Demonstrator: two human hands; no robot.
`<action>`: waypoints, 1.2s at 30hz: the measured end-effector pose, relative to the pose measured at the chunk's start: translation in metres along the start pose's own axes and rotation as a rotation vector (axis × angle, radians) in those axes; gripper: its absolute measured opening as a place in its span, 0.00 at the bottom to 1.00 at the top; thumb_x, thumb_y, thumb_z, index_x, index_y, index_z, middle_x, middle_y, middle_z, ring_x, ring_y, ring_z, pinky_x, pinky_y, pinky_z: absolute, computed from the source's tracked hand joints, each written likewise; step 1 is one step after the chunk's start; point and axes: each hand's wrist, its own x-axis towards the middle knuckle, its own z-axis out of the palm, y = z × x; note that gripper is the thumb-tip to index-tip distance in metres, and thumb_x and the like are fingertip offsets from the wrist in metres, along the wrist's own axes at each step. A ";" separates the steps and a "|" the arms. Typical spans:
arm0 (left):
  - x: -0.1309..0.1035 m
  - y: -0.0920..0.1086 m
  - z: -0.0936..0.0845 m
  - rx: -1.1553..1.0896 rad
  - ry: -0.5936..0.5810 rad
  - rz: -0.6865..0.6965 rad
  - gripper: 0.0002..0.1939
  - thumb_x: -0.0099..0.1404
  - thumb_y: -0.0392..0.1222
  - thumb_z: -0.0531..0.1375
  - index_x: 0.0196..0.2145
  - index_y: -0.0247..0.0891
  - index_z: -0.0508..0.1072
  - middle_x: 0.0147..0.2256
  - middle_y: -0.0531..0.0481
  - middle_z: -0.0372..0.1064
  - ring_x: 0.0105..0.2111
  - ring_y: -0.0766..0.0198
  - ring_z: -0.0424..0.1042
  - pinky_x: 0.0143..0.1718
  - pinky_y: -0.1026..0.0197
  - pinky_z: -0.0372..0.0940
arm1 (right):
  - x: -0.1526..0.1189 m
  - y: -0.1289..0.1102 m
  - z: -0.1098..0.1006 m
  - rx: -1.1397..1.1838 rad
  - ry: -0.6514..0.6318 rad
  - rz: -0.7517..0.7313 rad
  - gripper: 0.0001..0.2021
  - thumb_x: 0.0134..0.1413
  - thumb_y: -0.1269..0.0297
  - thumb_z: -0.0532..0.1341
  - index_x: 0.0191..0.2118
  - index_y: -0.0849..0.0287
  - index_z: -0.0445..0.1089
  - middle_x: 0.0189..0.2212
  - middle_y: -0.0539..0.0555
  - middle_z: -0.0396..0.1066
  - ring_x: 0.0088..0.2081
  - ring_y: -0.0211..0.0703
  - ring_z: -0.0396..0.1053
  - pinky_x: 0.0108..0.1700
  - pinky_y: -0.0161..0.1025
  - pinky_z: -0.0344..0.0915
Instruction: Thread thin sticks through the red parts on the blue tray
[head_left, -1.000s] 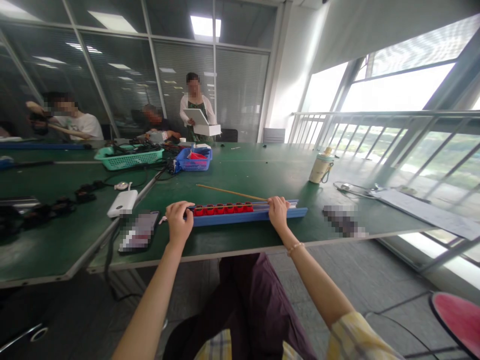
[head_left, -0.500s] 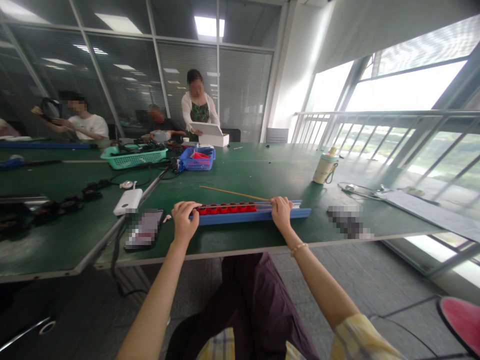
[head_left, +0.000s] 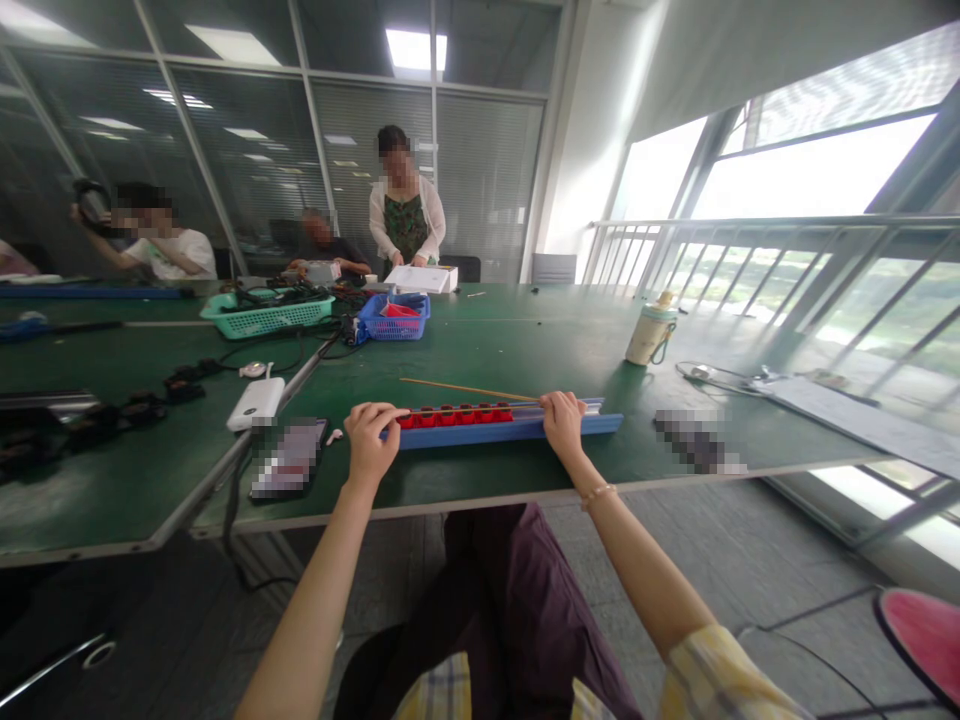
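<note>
Head view: mid-frame on the green desk (head_left: 480, 348), a blue rail (head_left: 480, 434) bearing red pieces (head_left: 448, 417) runs left to right. The left grip (head_left: 373, 438) clasps its left end, hiding it; the right grip (head_left: 562, 418) clasps it short of the right end. A thin stick's (head_left: 465, 387) right tip is hard to make out there.

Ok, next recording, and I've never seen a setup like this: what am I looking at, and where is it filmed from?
There is no machine here, just someone bare-handed. The view comes from one camera worn on their head, looking forward and down. The left hand holds the left end of a long blue channel-shaped rail; the right hand holds it nearer the other end. Small red pieces sit in a row inside. Behind, a thin yellowish-brown stick reaches the right hand; whether it is gripped is unclear. The green table also carries a cream bottle and a teal perforated basket.
</note>
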 end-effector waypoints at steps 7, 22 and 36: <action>0.000 0.000 0.001 0.004 0.000 0.012 0.15 0.66 0.38 0.53 0.35 0.47 0.81 0.38 0.49 0.76 0.46 0.54 0.67 0.50 0.49 0.58 | 0.001 0.000 0.000 0.036 0.020 0.044 0.15 0.68 0.63 0.49 0.30 0.56 0.66 0.31 0.54 0.75 0.39 0.47 0.66 0.49 0.44 0.52; 0.000 0.003 0.000 0.012 0.000 -0.002 0.15 0.65 0.38 0.54 0.39 0.47 0.81 0.40 0.49 0.76 0.48 0.52 0.64 0.52 0.48 0.57 | 0.003 0.007 0.005 0.062 -0.029 -0.009 0.14 0.67 0.63 0.50 0.30 0.55 0.67 0.30 0.54 0.75 0.37 0.48 0.66 0.44 0.43 0.56; 0.000 0.002 0.001 0.007 -0.009 0.001 0.15 0.65 0.38 0.54 0.39 0.48 0.81 0.40 0.49 0.75 0.47 0.51 0.64 0.51 0.47 0.57 | 0.003 0.008 -0.002 0.045 0.091 0.048 0.14 0.68 0.61 0.49 0.34 0.55 0.68 0.36 0.56 0.76 0.44 0.50 0.67 0.53 0.46 0.53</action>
